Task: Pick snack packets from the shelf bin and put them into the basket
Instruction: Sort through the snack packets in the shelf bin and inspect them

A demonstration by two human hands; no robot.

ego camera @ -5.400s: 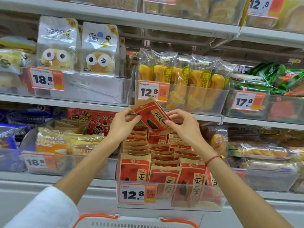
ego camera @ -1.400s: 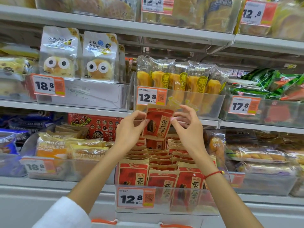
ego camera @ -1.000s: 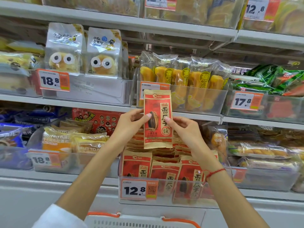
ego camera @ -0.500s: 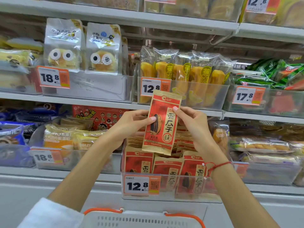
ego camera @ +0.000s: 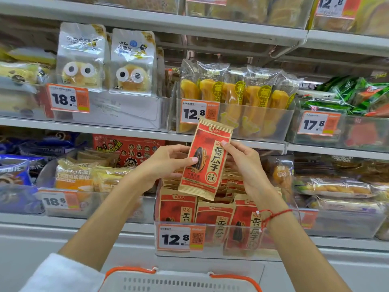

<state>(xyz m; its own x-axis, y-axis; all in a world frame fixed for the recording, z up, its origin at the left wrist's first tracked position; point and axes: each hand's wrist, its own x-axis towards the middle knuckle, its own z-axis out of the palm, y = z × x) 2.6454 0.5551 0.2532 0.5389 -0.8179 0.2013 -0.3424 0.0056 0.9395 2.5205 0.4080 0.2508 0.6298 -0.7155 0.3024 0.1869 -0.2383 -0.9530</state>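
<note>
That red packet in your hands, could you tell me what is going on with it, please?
A person holds one red sunflower-seed packet up in front of the shelves, the left hand and right hand each pinching a side. More of the same packets stand in the clear shelf bin below. The white basket with orange handles waits underneath; the packet is not in it yet.

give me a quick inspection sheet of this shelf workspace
surface: shelf tiers stocked with clear bins
job's things: red sunflower seed packet held upright above its clear bin; basket rim below
clutter: googly-eyed bread bags, banana cakes, green packets, price tags
hands: left hand and right hand pinch the packet's sides
cables: nothing seen
surroundings: shop aisle shelving
</note>
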